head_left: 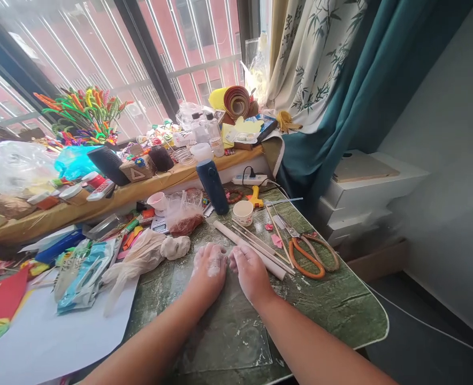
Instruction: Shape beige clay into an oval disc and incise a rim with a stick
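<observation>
My left hand and my right hand rest side by side, palms down, on a clear sheet over the green table. Both are dusted with white powder or clay. Their fingers curl downward and press together where the hands meet; whatever lies under them is hidden. A lump of white clay sits just left of my left hand. A white rolling rod and thin wooden sticks lie just beyond my right hand.
Orange-handled scissors lie right of the sticks. A paper cup, a dark blue bottle, a bag of reddish material and a yellow tool stand behind. White paper and packets cover the left. A cluttered sill runs along the window.
</observation>
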The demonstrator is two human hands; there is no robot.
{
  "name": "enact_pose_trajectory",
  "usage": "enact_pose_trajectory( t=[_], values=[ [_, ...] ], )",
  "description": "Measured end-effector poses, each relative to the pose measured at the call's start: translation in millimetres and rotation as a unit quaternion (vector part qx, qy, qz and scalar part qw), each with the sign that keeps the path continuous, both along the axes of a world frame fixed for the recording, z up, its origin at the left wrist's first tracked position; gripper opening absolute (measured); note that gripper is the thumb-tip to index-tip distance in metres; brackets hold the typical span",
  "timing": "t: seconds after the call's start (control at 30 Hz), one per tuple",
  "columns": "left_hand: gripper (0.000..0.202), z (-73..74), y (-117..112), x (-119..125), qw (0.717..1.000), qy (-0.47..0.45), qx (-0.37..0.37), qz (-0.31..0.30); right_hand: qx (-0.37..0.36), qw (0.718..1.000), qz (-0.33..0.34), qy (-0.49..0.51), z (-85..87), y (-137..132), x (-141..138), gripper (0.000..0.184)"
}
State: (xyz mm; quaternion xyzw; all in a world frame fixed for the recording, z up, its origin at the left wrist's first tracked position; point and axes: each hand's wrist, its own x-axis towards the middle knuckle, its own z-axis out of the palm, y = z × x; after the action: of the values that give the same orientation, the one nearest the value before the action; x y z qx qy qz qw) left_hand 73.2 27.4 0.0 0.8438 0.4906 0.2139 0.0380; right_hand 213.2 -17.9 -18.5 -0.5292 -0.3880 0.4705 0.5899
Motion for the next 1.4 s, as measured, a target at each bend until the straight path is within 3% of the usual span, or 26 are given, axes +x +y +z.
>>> enact_pose_trajectory(
  t=[0.17, 0.3, 0.5, 0.67, 0.83, 1.17, 1.4],
  values=[
    [0.022, 3.0, 23, -28, 0.997, -0.027, 0.030, 0.060, -0.002, 1.000, 0.004, -0.003, -5.8, 3, -1, 0.036],
    [0.015, 4.4, 24, -36, 0.999, -0.001, 0.028, 0.017, 0.000, 1.000, 0.000, -0.011, -7.0, 4, -2, 0.036],
    [0.018, 11.2, 11, -34, 0.999, 0.026, 0.043, 0.005, 0.001, 1.000, 0.011, -0.012, -5.0, 1, 0, 0.036],
    [0.009, 16.8, 15, -26, 0.997, 0.054, 0.025, -0.048, -0.004, 1.000, 0.015, -0.016, -3.3, 0, 1, 0.035],
    [0.014, 14.6, 27, -18, 0.998, 0.030, 0.044, -0.022, -0.003, 1.000, 0.013, -0.021, -2.0, -2, 2, 0.034],
    [0.013, 8.0, 26, 1, 0.998, 0.027, 0.007, -0.059, 0.026, 0.999, 0.031, -0.033, 0.9, -4, 3, 0.032],
    [0.011, 18.3, 30, 4, 0.999, -0.007, 0.017, -0.046, 0.029, 0.998, 0.041, -0.036, 7.7, -4, 4, 0.031]
  ],
)
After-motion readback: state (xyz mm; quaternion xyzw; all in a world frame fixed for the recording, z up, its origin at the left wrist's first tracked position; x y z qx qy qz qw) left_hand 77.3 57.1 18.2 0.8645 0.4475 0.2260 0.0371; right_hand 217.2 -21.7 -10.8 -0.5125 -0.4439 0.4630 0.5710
